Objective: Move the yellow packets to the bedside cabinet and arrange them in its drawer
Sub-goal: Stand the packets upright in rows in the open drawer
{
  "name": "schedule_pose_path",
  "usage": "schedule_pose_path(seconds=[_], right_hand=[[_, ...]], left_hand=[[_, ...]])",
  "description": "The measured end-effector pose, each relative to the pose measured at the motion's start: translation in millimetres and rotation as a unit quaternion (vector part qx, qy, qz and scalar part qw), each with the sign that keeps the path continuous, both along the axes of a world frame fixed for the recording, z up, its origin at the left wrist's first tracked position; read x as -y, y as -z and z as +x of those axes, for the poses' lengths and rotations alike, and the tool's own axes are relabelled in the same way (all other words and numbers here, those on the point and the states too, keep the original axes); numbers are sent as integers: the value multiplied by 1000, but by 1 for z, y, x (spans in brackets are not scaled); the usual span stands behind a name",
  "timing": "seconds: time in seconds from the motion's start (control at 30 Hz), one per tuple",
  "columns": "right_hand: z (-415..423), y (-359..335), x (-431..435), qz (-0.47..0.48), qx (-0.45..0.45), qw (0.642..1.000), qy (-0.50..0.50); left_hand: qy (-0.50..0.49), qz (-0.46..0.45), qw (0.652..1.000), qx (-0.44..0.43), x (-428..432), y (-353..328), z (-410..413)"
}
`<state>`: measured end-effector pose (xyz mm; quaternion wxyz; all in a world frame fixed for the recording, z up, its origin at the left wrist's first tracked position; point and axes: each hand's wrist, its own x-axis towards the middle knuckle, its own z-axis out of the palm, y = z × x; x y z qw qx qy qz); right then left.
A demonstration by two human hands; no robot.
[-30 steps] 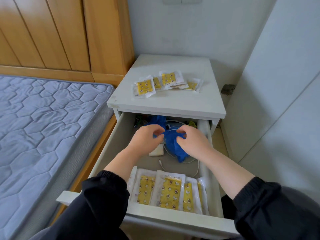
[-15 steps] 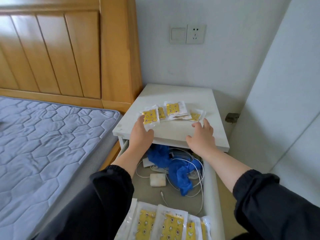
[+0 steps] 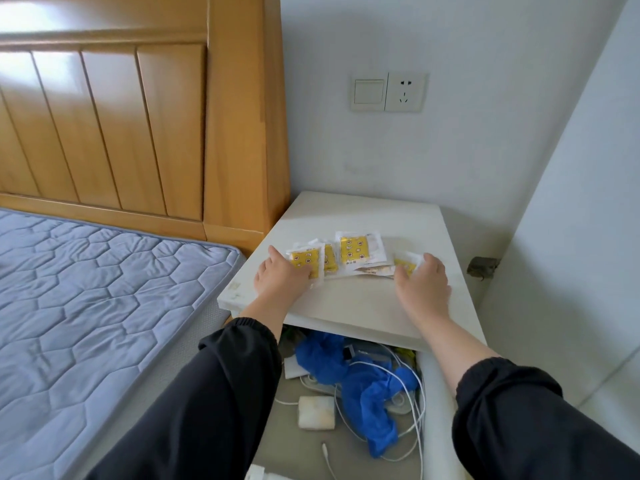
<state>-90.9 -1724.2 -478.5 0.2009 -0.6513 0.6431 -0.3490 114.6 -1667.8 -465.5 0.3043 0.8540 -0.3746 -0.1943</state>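
White bedside cabinet [image 3: 346, 306] in a corner beside wooden headboard [image 3: 138, 116], drawer [image 3: 437, 403] pulled out below.

Left hand [image 3: 282, 277] down on the cabinet top, fingers bent over leftmost packet [image 3: 304, 259]; pinch or mere press, cannot tell. Right hand [image 3: 420, 282] likewise over rightmost packet [image 3: 403, 263], hold unclear.

Yellow packets [image 3: 353, 252] fanned in an overlapping row between both hands.

In the drawer: blue cloth [image 3: 367, 386], white cables [image 3: 412, 400], white charger block [image 3: 317, 412]. Quilted mattress [image 3: 86, 306] at left.
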Motion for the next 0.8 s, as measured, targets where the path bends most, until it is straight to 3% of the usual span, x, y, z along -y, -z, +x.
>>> schedule_pose_path(seconds=[0.17, 0.37, 0.5, 0.8], right_hand=[[0, 1, 7, -27, 63, 997, -40], [-1, 2, 6, -40, 98, 993, -50], [-1, 2, 3, -49, 102, 992, -59], [-2, 3, 4, -55, 104, 991, -64]], left_hand=[[-11, 13, 1000, -11, 23, -4, 5], [8, 67, 996, 55, 38, -13, 5], [16, 92, 996, -8, 45, -27, -2], [62, 188, 980, 12, 53, -47, -8]])
